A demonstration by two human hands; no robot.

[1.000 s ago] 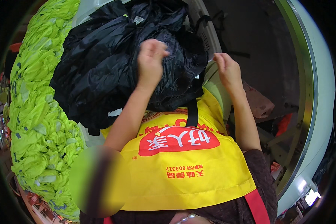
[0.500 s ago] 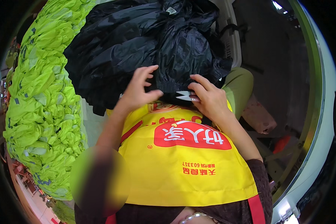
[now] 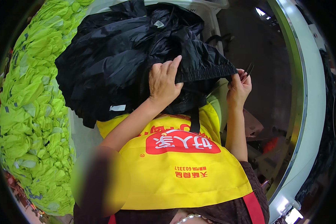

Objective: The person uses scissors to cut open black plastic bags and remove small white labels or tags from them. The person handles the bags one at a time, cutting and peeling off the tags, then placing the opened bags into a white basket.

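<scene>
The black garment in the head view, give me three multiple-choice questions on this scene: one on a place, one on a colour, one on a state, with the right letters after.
1. Where does the green pile lie?
A. to the person's left
B. to the person's right
C. on the person's lap

2. What colour is the apron?
A. blue
B. yellow with a red patch
C. white

3. What is the left hand doing?
A. hanging free
B. holding a cup
C. pressing on the black garment by its elastic hem

Answers:
1 A: the green pile fills the picture's left side.
2 B: the apron is yellow with a red patch on its front.
3 C: the left hand lies flat on the black garment, fingers at the elastic hem, while the right hand pinches the hem's far end, a thin dark tool showing between its fingers.
</scene>
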